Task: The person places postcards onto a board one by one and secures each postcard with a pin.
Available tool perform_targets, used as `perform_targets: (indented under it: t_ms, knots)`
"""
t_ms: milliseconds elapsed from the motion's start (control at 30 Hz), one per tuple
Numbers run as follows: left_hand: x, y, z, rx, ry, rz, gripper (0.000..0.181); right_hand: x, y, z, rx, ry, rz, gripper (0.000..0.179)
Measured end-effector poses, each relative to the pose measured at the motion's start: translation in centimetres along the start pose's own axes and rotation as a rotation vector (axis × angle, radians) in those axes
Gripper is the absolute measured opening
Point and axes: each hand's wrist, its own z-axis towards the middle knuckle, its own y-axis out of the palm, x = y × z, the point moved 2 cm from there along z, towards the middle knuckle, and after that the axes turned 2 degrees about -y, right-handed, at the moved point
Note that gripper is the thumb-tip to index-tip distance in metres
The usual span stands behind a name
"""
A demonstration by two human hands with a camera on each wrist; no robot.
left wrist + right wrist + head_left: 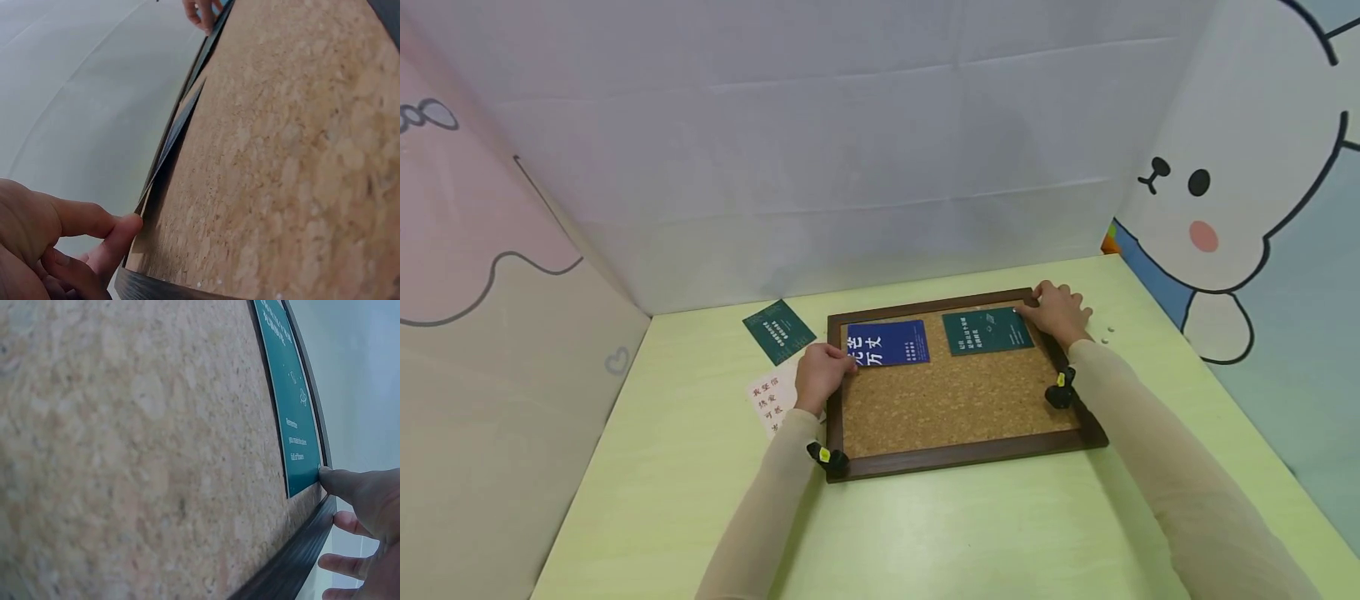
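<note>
A cork board point(955, 400) in a dark wooden frame lies on the table. My left hand point(822, 377) pinches the blue card point(901, 342) near its left end, over the frame's left side. In the left wrist view, thumb and fingertip grip that card point(181, 125), which tilts up off the cork. My right hand point(1060, 311) is at the board's far right corner. Its thumb presses the upper right corner of a green card point(294, 406) lying on the cork, with a small pale spot by the thumb tip. The other fingers spread loosely beyond the frame.
Left of the board lie another green card point(779, 332) and a white card point(772, 396) with red writing, partly hidden by my left hand. Several small pale bits, one of them a round bit point(1105, 340), lie right of the board. A white cloth wall point(880, 167) stands behind the table.
</note>
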Motion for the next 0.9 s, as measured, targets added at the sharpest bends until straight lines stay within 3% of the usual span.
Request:
perform_targets:
  t_ms: [367, 600, 700, 900]
  knots:
    - [0.3, 0.9, 0.0, 0.022, -0.011, 0.125, 0.019, 0.0, 0.1, -0.1, 0.003, -0.005, 0.004, 0.048]
    - [0.4, 0.1, 0.0, 0.026, 0.038, 0.195, 0.018, -0.1, 0.0, -0.1, 0.007, 0.000, 0.002, 0.048]
    - [0.6, -0.6, 0.2, 0.021, 0.118, 0.254, 0.020, -0.1, 0.0, -0.1, 0.005, -0.004, -0.002, 0.048]
    - [0.9, -2.1, 1.6, -0.037, 0.368, 0.436, 0.049, -0.1, 0.1, -0.1, -0.005, -0.003, -0.009, 0.049]
